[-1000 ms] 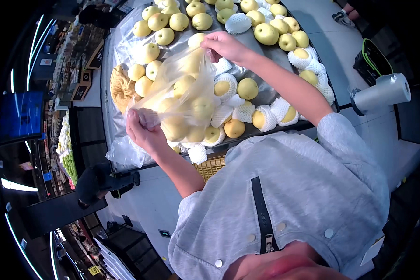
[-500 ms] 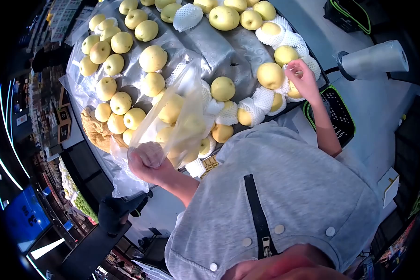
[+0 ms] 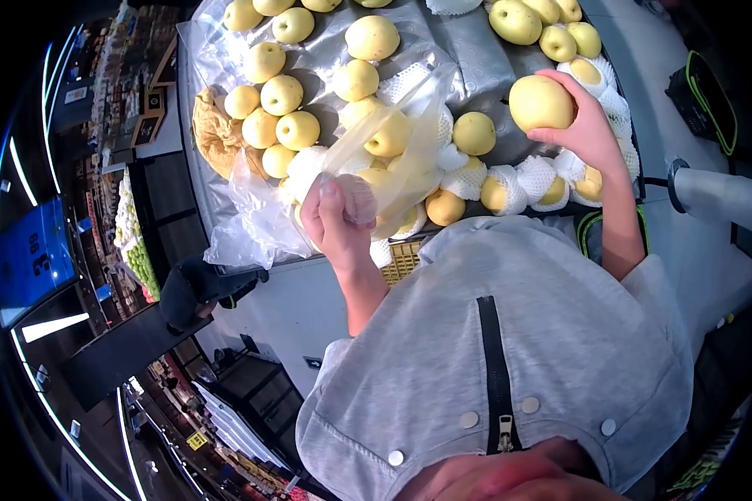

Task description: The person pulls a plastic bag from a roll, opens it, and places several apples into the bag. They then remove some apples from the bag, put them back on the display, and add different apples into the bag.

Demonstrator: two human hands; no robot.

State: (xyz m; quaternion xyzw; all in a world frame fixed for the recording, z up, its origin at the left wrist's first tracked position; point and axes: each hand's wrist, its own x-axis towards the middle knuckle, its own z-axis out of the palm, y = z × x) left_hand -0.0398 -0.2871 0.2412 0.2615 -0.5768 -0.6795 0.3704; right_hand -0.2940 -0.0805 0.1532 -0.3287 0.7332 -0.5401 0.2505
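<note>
My right hand (image 3: 589, 125) is wrapped round the right side of a large yellow pear (image 3: 541, 103), held over the right part of the fruit display. Closed on a clear plastic bag (image 3: 401, 138), my left hand (image 3: 338, 213) is at the display's near edge. The bag hangs over several pears, and I cannot tell which of them lie inside it. Beside the bag sits a loose pear (image 3: 474, 134). White foam nets (image 3: 536, 178) surround pears along the near right edge.
Several more pears (image 3: 282, 95) lie at the left, by a crumpled tan cloth (image 3: 217, 134). A plastic roll (image 3: 714, 194) stands off the right edge, with a black basket (image 3: 702, 100) behind it. A person in dark clothes (image 3: 188, 292) is at the lower left.
My right hand has taken hold of a large pear and lifted it. The view has shifted, so the display appears further right and higher. My left hand still holds the bag.
</note>
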